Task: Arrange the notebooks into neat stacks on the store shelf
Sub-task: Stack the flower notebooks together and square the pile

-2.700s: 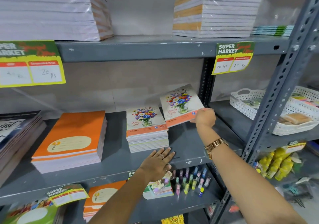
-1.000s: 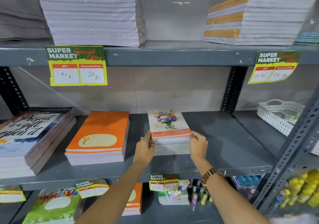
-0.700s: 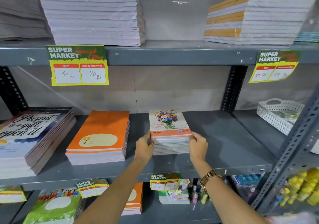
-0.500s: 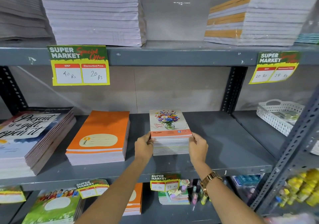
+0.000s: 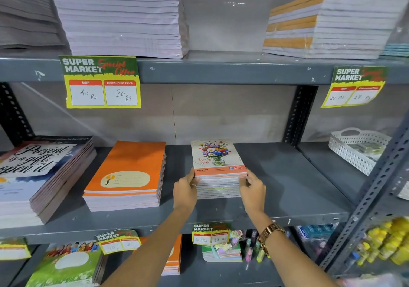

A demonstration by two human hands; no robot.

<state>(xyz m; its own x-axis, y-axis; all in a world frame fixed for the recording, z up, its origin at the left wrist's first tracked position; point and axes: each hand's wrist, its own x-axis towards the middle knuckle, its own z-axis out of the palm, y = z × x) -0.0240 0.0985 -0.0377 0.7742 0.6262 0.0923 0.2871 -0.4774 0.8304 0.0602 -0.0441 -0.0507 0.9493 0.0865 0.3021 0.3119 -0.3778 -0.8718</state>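
Hands unmoved: left hand (image 5: pixel 184 194), right hand (image 5: pixel 253 190) pressing floral notebook stack (image 5: pixel 218 169) sides; fingertips possibly hidden.

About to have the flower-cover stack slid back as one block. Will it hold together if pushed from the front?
Probably not well: the flower-cover stack is many thin, loose notebooks, so layers may shear. The covers look glossy, so likely slippery. The left hand and right hand bracing both sides should help.

Both forearms are bare, no sleeves in sight. The left hand (image 5: pixel 184 192) has a thin silvery ring (image 5: pixel 194 185) on one finger, and just behind the right hand (image 5: pixel 253 192) sits a gold-toned link-bracelet wristwatch (image 5: pixel 269 233) — pretty chunky.
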